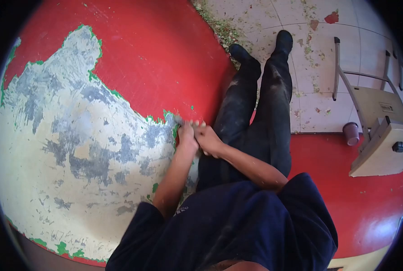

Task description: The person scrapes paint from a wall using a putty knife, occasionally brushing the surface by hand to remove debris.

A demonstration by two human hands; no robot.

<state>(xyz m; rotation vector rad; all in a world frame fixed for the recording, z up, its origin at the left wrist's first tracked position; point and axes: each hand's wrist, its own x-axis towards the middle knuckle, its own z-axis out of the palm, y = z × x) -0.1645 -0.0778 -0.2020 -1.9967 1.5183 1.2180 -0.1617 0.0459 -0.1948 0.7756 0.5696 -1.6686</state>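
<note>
Both hands are together on a small scraper-like tool [179,120], its grey end at the edge of the red paint [165,58]. My left hand [187,134] has its fingers wrapped round the tool, nearer the wall. Close against it on the right, my right hand [206,137] is closed on the handle, which the fingers mostly hide. Left of the hands, the bare patch [93,167] shows white and grey with green paint along its ragged border.
Paint chips [230,36] lie along the wall's foot and over the tiled floor [319,108]. At the right stand a chair with a writing board [382,153] and a pinkish cup [351,134]. My outstretched legs [273,104] are beside the wall.
</note>
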